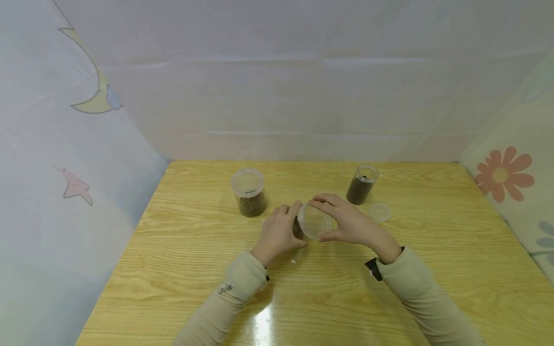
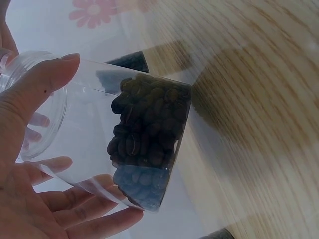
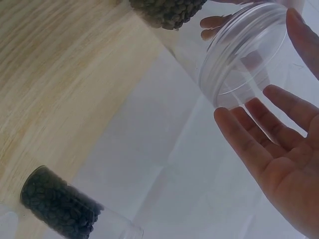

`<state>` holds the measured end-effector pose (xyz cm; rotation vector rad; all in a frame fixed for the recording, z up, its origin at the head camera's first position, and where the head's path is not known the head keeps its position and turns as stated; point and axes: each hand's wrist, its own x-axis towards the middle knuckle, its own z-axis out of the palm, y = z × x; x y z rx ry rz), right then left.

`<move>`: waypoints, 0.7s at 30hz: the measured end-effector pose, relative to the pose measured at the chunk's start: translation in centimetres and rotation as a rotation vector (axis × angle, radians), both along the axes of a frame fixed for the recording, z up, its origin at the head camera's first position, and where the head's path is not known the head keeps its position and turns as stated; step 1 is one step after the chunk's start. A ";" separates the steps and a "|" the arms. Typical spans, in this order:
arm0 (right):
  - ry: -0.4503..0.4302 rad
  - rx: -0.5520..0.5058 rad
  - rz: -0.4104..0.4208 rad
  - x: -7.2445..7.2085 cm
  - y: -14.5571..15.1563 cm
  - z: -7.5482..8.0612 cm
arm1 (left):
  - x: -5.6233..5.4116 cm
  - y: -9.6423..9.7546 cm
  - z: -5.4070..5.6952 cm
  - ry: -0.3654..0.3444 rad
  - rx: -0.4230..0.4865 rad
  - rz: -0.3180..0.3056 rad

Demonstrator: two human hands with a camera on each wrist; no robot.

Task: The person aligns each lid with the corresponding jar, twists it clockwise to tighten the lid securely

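Note:
A clear jar (image 2: 144,124) partly filled with dark coffee beans is in my left hand (image 1: 279,233). The left thumb lies along the jar near its mouth, and the fingers curve round the opposite side. My right hand (image 1: 348,221) holds the clear round lid (image 3: 244,59) at the jar's mouth, thumb on one side of its rim and fingers on the other. How tightly the lid sits on the jar I cannot tell. The jar leans toward the right hand in the head view.
A wider lidded jar (image 1: 252,202) of dark contents stands at the back left. Toward the back right is a slim jar (image 1: 359,189) of dark beans with an uncovered top, and a small clear lid (image 1: 380,212) lies beside it. Cloth walls (image 1: 277,110) border the wooden table (image 1: 173,269).

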<state>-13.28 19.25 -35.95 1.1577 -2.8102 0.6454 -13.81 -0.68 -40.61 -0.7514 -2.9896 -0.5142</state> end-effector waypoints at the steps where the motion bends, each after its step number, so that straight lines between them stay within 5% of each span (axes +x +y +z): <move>1: 0.003 -0.002 -0.001 0.0 0.0 0.0 | 0.0 0.0 0.0 -0.001 0.000 0.000; 21: 0.004 -0.007 -0.114 0.4 -0.6 0.2 | 0.0 0.2 -0.2 0.019 -0.007 0.005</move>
